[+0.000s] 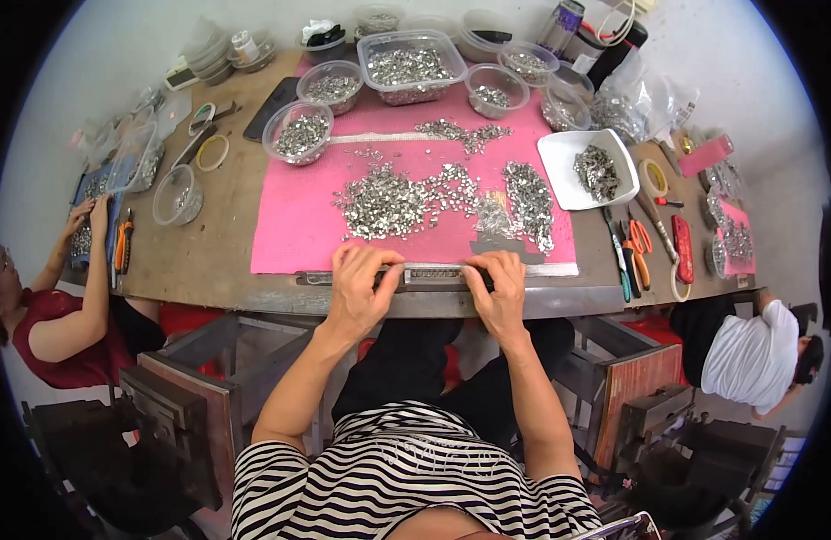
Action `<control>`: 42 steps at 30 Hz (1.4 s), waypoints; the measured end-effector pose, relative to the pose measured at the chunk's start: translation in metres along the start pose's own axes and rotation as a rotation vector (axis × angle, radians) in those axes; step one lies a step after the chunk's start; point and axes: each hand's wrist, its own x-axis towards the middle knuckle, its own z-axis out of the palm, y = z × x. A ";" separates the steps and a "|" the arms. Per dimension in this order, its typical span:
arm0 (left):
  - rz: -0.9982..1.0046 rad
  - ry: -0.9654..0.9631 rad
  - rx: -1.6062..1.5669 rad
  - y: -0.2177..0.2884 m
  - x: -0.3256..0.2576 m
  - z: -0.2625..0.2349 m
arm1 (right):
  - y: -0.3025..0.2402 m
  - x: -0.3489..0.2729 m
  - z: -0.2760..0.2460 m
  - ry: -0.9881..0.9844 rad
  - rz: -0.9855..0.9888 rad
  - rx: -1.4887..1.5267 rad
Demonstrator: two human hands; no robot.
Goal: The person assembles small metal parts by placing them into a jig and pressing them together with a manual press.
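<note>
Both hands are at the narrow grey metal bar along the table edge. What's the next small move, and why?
I'd probably steady the narrow grey metal bar level, pressing lightly with both hands. The left hand and the right hand are at either side of its exposed middle, and the heap of small silvery metal pieces lies loose just beyond, so a jolt might scatter some.

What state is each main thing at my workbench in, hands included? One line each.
Left hand: gripping the metal strip
Right hand: gripping it farther right
Metal strip: held along the mat's near edge
Pink mat: spread flat, partly covered with metal pieces
White tray: open, partly filled
Rectangular tub: open, well filled
</note>
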 end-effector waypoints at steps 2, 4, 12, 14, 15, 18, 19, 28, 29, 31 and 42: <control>0.060 -0.052 0.006 0.003 -0.003 0.003 | 0.000 -0.002 0.002 0.039 0.020 0.015; 0.042 -0.070 0.005 0.009 -0.003 0.007 | 0.000 -0.003 0.003 0.038 0.005 0.008; 0.092 -0.068 0.137 0.014 0.000 0.015 | 0.000 -0.004 0.002 0.027 -0.005 -0.003; 0.083 -0.069 0.132 0.015 0.000 0.014 | -0.001 -0.003 0.002 0.028 -0.013 -0.003; 0.048 -0.066 0.106 0.015 0.000 0.014 | -0.002 -0.003 0.002 0.030 -0.020 -0.007; 0.022 -0.065 0.099 0.016 -0.001 0.017 | -0.002 -0.003 0.002 0.035 -0.021 -0.008; 0.030 -0.066 0.119 0.016 -0.001 0.019 | -0.002 -0.003 0.002 0.035 -0.021 -0.010; -0.009 -0.060 0.098 0.015 -0.003 0.020 | -0.003 -0.004 0.003 0.045 -0.029 -0.013; -0.010 -0.059 0.100 0.015 -0.003 0.019 | -0.002 -0.004 0.003 0.042 -0.030 -0.016; -0.048 -0.079 -0.005 0.015 -0.002 0.015 | -0.003 -0.003 0.004 0.039 -0.033 -0.019; -0.146 0.184 0.032 -0.023 -0.035 -0.050 | -0.023 0.001 0.027 -0.012 -0.191 -0.191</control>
